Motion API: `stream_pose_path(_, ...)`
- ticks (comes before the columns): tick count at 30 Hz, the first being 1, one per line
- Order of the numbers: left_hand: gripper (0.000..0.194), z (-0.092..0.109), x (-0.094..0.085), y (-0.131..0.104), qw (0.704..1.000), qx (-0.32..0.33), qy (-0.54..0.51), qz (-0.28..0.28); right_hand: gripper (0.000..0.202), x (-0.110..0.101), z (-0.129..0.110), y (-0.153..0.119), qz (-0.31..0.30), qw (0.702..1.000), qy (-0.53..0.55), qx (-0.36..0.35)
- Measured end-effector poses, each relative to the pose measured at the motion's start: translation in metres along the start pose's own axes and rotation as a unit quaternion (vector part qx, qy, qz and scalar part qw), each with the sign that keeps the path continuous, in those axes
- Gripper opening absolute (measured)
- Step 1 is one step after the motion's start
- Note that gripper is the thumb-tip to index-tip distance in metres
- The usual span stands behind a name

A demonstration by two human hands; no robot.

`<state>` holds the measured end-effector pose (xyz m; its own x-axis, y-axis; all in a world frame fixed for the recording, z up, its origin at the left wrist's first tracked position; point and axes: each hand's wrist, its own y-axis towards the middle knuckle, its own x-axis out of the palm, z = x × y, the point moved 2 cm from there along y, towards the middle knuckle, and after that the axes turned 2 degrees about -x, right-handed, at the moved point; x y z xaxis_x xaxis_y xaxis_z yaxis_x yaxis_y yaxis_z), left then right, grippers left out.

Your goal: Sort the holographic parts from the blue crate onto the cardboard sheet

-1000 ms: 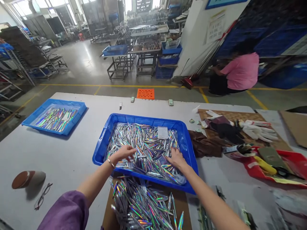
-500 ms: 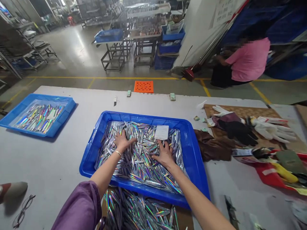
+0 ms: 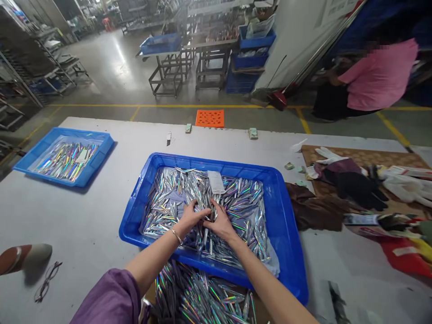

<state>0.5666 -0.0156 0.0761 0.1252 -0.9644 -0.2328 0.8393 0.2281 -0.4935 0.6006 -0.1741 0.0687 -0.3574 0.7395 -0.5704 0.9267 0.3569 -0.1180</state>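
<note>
White table (image 3: 101,216) carries the whole setup. Large blue tray (image 3: 286,225) sits centre, long axis running left to right across the view, slightly skewed so its right end lies nearer the person. Inside: a dense layer of holographic lure bodies (image 3: 249,207), slim and tapered; long axes mixed, most pointing away from the person or diagonally, with no common heading. White paper slip (image 3: 215,182) lies on the pile near the far wall.

Both hands are inside the tray, at its middle. Left hand (image 3: 191,217) and right hand (image 3: 221,220) are drawn together, fingers curled inward and touching, cupping a bunch of the lure bodies between them; the gathered pieces stand roughly parallel, pointing away from the person. Left wrist wears a thin bracelet (image 3: 176,236); purple sleeve (image 3: 108,299) at the lower edge.

A second heap of lure bodies (image 3: 202,301) lies loose just in front of the tray's near wall, under the forearms.

Small blue tray (image 3: 101,155), far left, well apart, holds more of the same. Right of the big tray: brown cloth (image 3: 313,209) touching its wall, then black glove (image 3: 357,189) and white gloves (image 3: 408,186). Spectacles (image 3: 47,281) near the left edge. A person in a pink top (image 3: 381,76) stands beyond the table.
</note>
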Motion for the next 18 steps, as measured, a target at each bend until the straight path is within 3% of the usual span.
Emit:
stream_pose_path(4, 0.082, 0.003, 0.014, -0.009, 0.999, -0.006, 0.029, 0.012, 0.1, -0.003, 0.01, -0.004, -0.024, 1.0, 0.008, 0.017)
stream_pose_path(10, 0.099, 0.015, 0.022, -0.009, 0.996, -0.053, 0.058, 0.04, 0.095, -0.006, 0.016, 0.004, -0.003, 0.999, -0.026, 0.032)
stream_pose_path(14, 0.08, 0.013, 0.022, -0.014, 0.998, -0.044, 0.046, 0.017, 0.094, 0.013, 0.035, 0.001, -0.02, 0.999, 0.029, 0.012)
stream_pose_path(18, 0.083, 0.004, 0.021, -0.009, 0.998, -0.049, -0.02, 0.021, 0.084, 0.04, 0.048, 0.006, 0.008, 0.999, 0.007, -0.042)
